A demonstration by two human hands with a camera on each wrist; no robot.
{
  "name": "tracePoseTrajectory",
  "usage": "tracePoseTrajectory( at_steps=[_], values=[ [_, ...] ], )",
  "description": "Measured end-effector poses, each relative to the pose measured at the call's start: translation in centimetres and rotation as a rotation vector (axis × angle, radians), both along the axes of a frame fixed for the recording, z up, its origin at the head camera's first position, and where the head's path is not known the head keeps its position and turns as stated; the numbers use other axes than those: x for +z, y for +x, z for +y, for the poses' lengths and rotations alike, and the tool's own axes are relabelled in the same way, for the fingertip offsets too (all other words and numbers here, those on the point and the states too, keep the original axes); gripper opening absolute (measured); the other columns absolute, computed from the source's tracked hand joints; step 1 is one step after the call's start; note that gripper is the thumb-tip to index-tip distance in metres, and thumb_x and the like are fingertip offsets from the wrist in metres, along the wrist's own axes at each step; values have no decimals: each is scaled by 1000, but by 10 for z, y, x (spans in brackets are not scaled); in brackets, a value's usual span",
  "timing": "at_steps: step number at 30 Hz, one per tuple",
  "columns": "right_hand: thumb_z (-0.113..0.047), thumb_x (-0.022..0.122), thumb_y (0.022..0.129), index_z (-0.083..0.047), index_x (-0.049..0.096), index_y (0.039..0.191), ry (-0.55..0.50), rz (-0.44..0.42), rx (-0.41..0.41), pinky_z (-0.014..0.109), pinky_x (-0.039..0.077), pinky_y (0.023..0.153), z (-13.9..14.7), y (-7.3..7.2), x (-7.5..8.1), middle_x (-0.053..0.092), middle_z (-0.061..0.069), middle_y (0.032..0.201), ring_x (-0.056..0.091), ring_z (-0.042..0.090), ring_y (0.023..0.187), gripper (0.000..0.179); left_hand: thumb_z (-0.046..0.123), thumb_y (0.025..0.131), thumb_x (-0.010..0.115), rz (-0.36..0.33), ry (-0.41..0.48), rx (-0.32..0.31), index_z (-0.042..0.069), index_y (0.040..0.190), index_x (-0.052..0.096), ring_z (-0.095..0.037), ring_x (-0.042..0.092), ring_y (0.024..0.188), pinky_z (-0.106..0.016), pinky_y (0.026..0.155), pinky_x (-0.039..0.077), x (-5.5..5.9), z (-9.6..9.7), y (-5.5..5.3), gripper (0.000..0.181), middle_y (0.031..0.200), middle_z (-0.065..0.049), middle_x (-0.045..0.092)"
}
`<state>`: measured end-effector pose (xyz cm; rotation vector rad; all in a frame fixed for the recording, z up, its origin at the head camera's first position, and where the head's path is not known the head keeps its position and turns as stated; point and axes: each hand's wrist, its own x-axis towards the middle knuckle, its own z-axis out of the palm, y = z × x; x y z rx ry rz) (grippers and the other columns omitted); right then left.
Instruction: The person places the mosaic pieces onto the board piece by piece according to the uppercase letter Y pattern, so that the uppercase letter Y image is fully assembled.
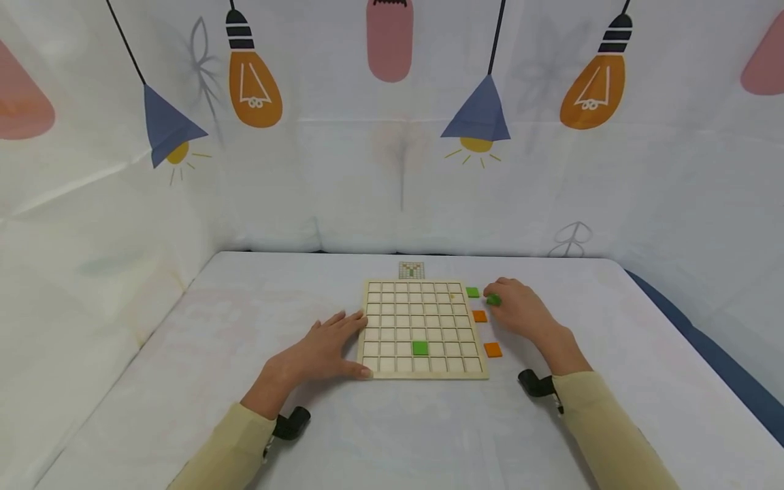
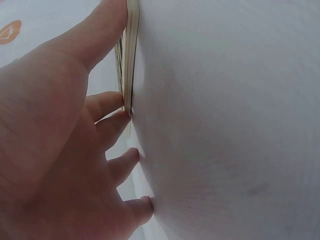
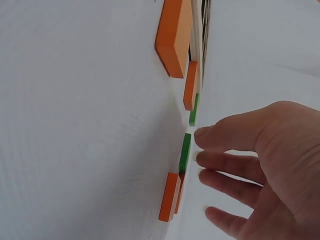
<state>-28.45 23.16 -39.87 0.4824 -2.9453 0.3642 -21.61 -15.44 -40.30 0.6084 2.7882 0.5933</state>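
A pale wooden grid board (image 1: pixel 422 375) lies on the table, with one green tile (image 1: pixel 420 348) in a cell near its front. My left hand (image 1: pixel 327 347) rests at the board's left side, fingers spread along the edge and thumb at the near corner. In the left wrist view, the thumb (image 2: pixel 102 30) lies against the board's side (image 2: pixel 131 55). My right hand (image 1: pixel 519 307) is right of the board, fingertips right at another green tile (image 1: pixel 493 299). The right wrist view shows that green tile (image 3: pixel 185 152) on the table beside slightly bent, separated fingers.
Along the board's right edge lie a green tile (image 1: pixel 472 292) and two orange tiles, one midway (image 1: pixel 480 316) and one nearer (image 1: pixel 493 350). More orange tiles (image 3: pixel 170 197) sit beside the right hand, hidden in the head view. A small patterned card (image 1: pixel 411 270) lies behind the board.
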Motion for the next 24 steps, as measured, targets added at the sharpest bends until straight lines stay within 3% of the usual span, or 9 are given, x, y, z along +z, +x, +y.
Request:
tracePoseTrajectory(
  at_steps=[15,24],
  values=[
    [3,66,85,-1,75,102,-15,-48,17,50,52,89,2,-2,2,67,13,98,61,31,95,19,59,80,75,-3,5,-14,17,157,32,-33,16,155,-69,119,15,0,-1,-1,97,166,0,24],
    [8,63,81,-2,70,99,-20,-62,11,48,52,82,2,-4,1,66,14,96,60,28,89,22,60,80,74,-3,1,-11,18,157,31,-33,16,155,-68,119,14,0,-1,0,98,167,0,23]
  ],
)
